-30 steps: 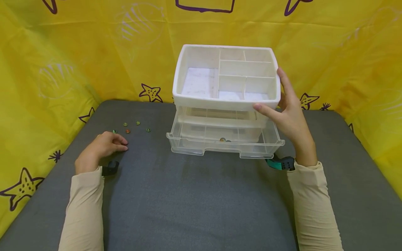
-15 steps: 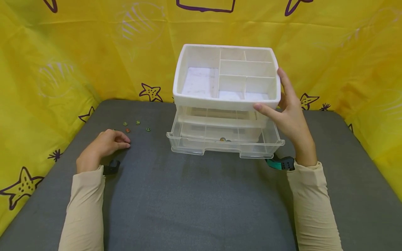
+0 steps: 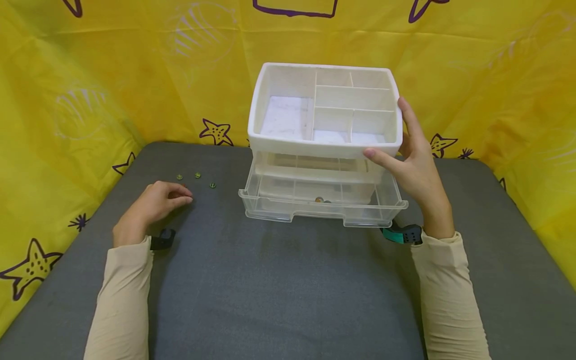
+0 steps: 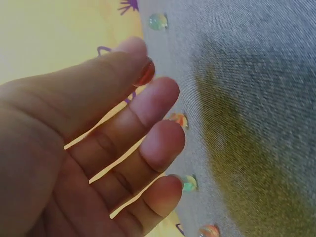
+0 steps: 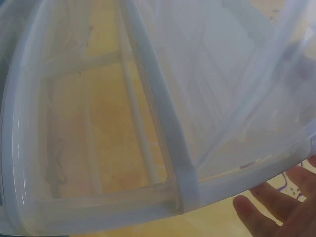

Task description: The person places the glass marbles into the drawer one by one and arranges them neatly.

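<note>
Thumb and fingertips of my left hand (image 3: 157,202) pinch a small red marble (image 4: 145,73), which shows at the thumb tip in the left wrist view. Beyond these fingers, more glass marbles lie on the grey table, among them a green marble (image 4: 158,21) and an orange marble (image 4: 179,120). My right hand (image 3: 416,167) grips the right corner of a white drawer organizer (image 3: 324,149), thumb on the front rim and fingers along the side. Below its divided top tray, a clear drawer (image 3: 270,209) is pulled out and holds marbles (image 3: 319,199) near its front.
Grey cloth covers the table (image 3: 270,290). Yellow patterned fabric (image 3: 135,65) rises behind and at both sides. Two more green marbles (image 3: 197,175) lie at the back left. The drawer's raised front wall faces me.
My left hand has moved right and slightly away from me, now covering some of the marbles. My right hand and the organizer stay in place.
</note>
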`<action>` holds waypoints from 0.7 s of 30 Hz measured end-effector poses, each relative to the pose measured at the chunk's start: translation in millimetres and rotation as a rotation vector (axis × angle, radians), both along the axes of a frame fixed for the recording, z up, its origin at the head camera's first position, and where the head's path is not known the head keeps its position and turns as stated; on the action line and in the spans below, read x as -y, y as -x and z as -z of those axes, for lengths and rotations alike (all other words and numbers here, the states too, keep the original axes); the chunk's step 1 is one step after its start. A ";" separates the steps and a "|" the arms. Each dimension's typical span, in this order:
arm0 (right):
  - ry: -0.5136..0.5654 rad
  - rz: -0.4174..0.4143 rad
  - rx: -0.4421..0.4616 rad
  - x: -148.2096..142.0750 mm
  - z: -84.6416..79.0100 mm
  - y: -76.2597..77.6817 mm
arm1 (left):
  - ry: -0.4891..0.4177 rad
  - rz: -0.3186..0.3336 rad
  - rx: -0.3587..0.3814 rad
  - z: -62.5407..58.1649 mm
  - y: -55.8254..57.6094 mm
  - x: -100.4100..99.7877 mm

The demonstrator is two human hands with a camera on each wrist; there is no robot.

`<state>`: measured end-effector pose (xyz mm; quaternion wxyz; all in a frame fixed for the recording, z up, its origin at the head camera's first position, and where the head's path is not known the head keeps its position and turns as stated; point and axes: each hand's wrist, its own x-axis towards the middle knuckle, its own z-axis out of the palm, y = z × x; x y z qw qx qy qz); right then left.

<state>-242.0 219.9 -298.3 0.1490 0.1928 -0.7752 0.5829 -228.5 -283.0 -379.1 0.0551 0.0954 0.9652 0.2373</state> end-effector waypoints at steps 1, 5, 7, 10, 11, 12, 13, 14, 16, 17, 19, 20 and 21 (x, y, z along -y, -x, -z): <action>-0.003 0.002 0.000 0.0 -0.1 0.0 | -0.002 0.000 -0.010 -0.6 0.0 -0.9; -0.012 0.004 0.001 -0.2 -0.3 0.0 | -0.016 -0.002 -0.050 -4.0 -0.7 -4.6; -0.018 0.007 -0.001 -0.3 -0.3 -0.2 | -0.023 0.003 -0.074 -5.8 -1.0 -6.2; -0.020 0.007 -0.002 -0.1 -0.2 -0.4 | -0.031 0.007 -0.108 -8.0 -1.3 -8.3; -0.021 0.007 -0.003 -0.1 -0.3 -0.4 | -0.032 0.006 -0.118 -8.7 -1.3 -9.0; -0.021 0.007 -0.003 0.0 -0.3 -0.5 | -0.035 0.004 -0.127 -9.3 -1.3 -9.7; -0.020 0.006 -0.004 0.0 -0.3 -0.4 | -0.036 0.002 -0.133 -10.0 -1.3 -10.5; -0.020 0.006 -0.005 0.1 -0.4 -0.5 | -0.038 -0.001 -0.138 -10.8 -1.4 -11.4; -0.021 0.007 -0.005 0.2 -0.5 -0.4 | -0.042 -0.007 -0.147 -12.2 -1.7 -13.1; -0.021 0.008 -0.005 0.2 -0.4 -0.5 | -0.045 -0.009 -0.148 -12.8 -1.8 -13.7; -0.027 0.012 -0.002 0.2 -0.3 -0.6 | -0.047 -0.014 -0.151 -14.2 -2.3 -15.2; -0.029 0.014 -0.001 0.2 -0.1 -0.7 | -0.049 -0.016 -0.154 -15.0 -2.7 -15.9; -0.031 0.015 0.000 0.1 0.0 -0.8 | -0.053 -0.017 -0.155 -15.7 -3.1 -16.7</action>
